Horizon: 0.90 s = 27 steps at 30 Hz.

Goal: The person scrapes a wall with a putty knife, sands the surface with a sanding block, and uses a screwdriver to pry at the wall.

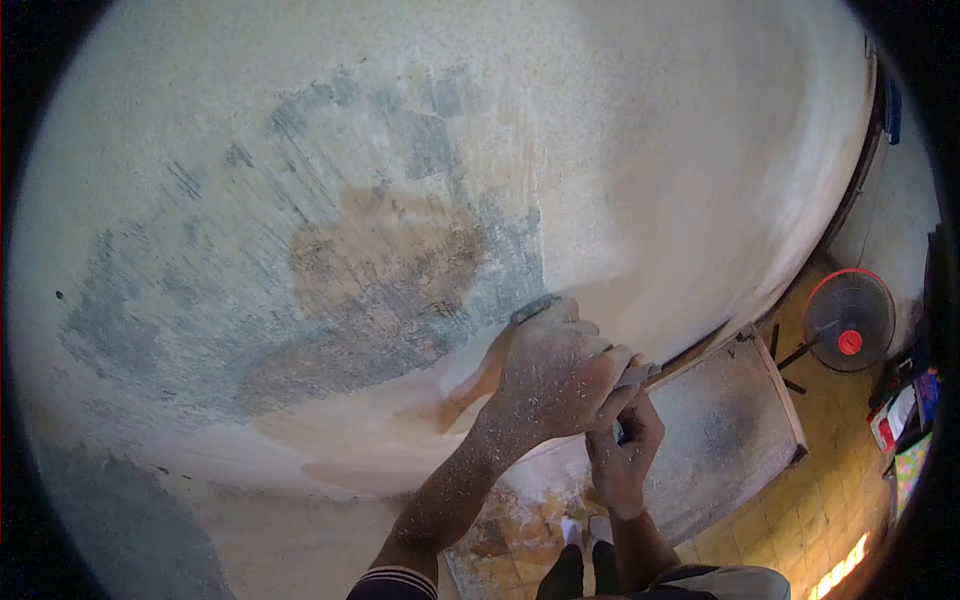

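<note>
My left hand (555, 375) is closed and dusted with pale powder. A dark, flat-edged piece (533, 309) shows at its upper side, against the large pale surface (640, 150) with grey scraped patches. Just below and to the right, my right hand (625, 450) is closed close against the left one. Between the hands a thin greyish flat tool (638, 375) sticks out to the right. Which fingers grip it is partly hidden, and what else the right hand holds is too small to name.
A dusty board with a raised rim (725, 450) lies at the lower right on yellow floor tiles (830, 440). Beyond it stands a fan with a red rim (850, 318). Assorted items (900, 415) sit at the right edge. My feet (585, 530) show below.
</note>
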### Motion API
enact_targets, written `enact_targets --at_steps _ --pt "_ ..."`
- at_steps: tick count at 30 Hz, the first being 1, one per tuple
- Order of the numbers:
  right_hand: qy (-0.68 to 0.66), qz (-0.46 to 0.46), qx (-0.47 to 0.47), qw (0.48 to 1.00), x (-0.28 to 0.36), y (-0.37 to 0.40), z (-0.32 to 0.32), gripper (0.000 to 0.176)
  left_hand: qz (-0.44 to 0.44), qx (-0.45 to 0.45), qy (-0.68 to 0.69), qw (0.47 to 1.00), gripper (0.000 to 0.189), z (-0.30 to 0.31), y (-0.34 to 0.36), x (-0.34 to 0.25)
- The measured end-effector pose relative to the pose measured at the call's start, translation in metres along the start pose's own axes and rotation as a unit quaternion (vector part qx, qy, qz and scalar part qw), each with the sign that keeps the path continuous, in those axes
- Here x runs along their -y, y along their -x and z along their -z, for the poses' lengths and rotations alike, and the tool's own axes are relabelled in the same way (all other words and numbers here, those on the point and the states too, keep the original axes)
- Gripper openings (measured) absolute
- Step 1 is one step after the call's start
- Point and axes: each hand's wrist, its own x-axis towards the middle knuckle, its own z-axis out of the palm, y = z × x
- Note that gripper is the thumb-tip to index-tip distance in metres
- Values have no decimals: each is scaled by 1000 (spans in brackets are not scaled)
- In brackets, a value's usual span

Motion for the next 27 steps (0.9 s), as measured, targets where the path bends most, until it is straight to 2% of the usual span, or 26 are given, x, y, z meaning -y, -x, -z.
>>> enact_targets --at_steps 2,5,8,11,14,17,20,23,27 --pt "29 12 10 999 -1 -4 8 14 5 -7 17 1000 32 -5 -2 1" --pt "-55 -22 6 998 7 -14 2 13 -5 12 7 1000 34 -1 -11 4" --pt "4 20 -13 1000 3 -4 4 12 19 29 33 999 32 -7 -2 -2" --pt "-61 -30 2 998 8 -12 5 11 10 49 13 999 32 -9 -7 2" --pt "-36 -30 5 999 -7 -5 8 10 6 7 69 998 32 -15 -3 1" --pt "-2 22 -10 1000 -1 -8 7 10 7 34 41 999 31 -15 -4 1" --pt "-22 -14 -6 1000 0 -13 10 12 -5 2 33 999 29 -13 -10 2" --pt "0 -6 -23 1000 -4 -8 6 13 14 7 19 1000 29 -13 -5 -2" --pt "-20 -7 -26 999 -4 -18 4 12 -36 4 5 999 31 -6 -19 7"
